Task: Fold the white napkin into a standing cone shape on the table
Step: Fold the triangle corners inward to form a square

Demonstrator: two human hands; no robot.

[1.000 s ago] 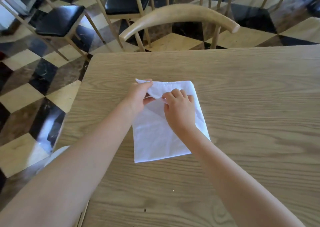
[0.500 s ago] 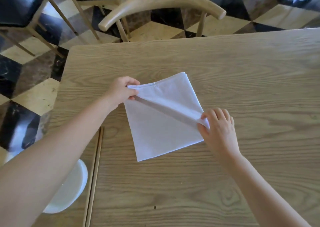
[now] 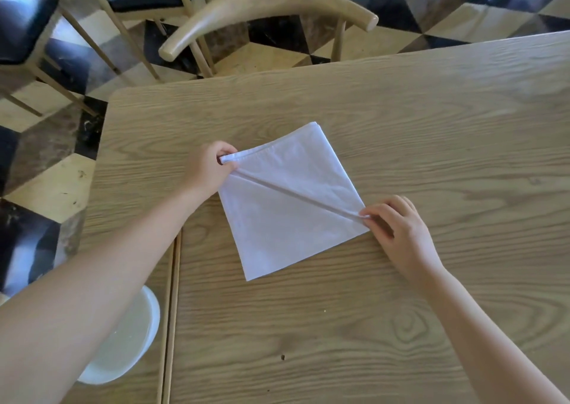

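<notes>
Head view shows me the white napkin [image 3: 287, 200] lying flat on the wooden table [image 3: 431, 126], turned like a diamond, with a diagonal crease across it. I see the left hand [image 3: 206, 169] pinching its left corner, and the right hand [image 3: 398, 228] pinching the right corner. A white bowl [image 3: 129, 342] stands near the left forearm.

You find no readable text, label, brand or number anywhere here. The white napkin [image 3: 290, 200] is plain, and the table [image 3: 431, 126] shows only wood grain.
</notes>
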